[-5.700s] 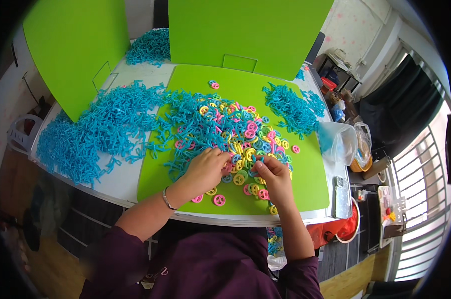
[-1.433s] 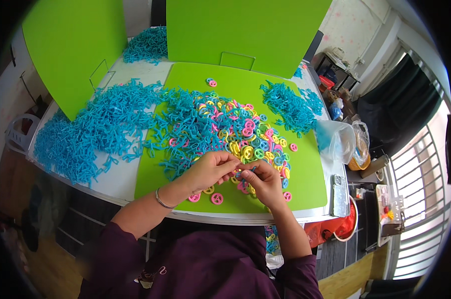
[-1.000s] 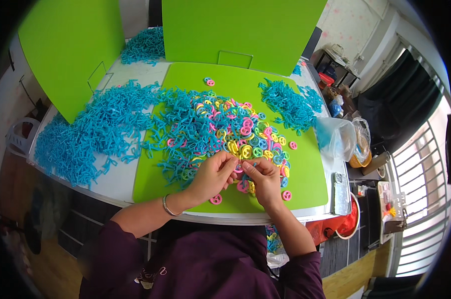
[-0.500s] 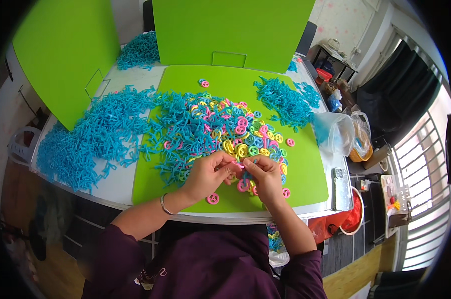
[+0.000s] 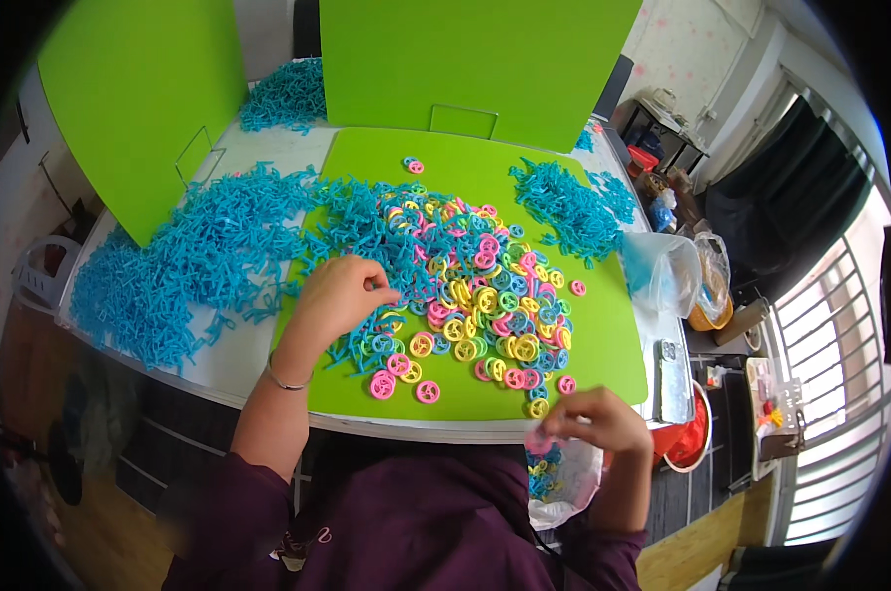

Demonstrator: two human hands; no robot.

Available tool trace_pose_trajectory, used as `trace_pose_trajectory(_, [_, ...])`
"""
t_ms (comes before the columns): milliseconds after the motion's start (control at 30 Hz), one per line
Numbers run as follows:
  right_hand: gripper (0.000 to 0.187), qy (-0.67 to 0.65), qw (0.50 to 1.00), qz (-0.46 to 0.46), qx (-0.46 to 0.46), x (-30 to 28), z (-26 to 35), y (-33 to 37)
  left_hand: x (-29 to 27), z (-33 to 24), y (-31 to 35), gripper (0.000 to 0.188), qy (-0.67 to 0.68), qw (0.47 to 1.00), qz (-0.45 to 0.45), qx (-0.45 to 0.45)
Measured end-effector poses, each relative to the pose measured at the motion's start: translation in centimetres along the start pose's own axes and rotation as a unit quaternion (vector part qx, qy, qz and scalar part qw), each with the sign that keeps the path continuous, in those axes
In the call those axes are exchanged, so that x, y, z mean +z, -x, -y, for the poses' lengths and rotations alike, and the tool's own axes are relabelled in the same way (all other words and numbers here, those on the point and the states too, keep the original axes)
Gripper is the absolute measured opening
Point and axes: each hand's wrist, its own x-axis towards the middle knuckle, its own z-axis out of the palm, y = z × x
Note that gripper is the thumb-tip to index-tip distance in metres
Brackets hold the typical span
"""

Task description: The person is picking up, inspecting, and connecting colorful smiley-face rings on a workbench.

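Note:
My left hand (image 5: 339,300) is at the near left edge of a mixed pile, its fingers curled together against the small teal plastic pieces (image 5: 366,229); what is between the fingertips is hidden. My right hand (image 5: 603,422) is past the table's front edge. At its fingertips is a pink plastic wheel (image 5: 539,439), smeared by motion, above a white-lined bin (image 5: 581,483) with teal and yellow pieces in it. Pink, yellow, green and blue plastic wheels (image 5: 485,300) lie heaped on the green board (image 5: 603,364) between the hands.
Large teal heaps cover the table's left side (image 5: 160,286), with another heap (image 5: 568,212) at the right. Two upright green panels (image 5: 475,59) stand behind and at the left. A phone (image 5: 674,379) and a clear plastic bag (image 5: 659,271) lie along the right edge.
My hands, together over the pile before, have parted. The left went left to the teal pieces. The right moved right and down to the bin with the pink wheel.

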Motion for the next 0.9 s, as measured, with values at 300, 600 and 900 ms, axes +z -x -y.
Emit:
trace_pose_trajectory(300, [0.039, 0.118, 0.991, 0.036, 0.042, 0.6, 1.9, 3.5, 2.1, 0.7, 0.7, 0.020, -0.113, 0.981, 0.024, 0.153])
trace_pose_trajectory(600, [0.040, 0.139, 0.898, -0.385, -0.160, 6.1, 2.5, -10.7, 3.7, -2.9, 0.3, 0.009, 0.380, 0.918, 0.110, 0.027])
trace_pose_trajectory(900, [0.032, -0.036, 0.938, -0.342, -0.040, 5.5, -0.3, -12.4, 3.6, -0.8, 1.1, 0.019, -0.052, 0.970, 0.114, 0.209])
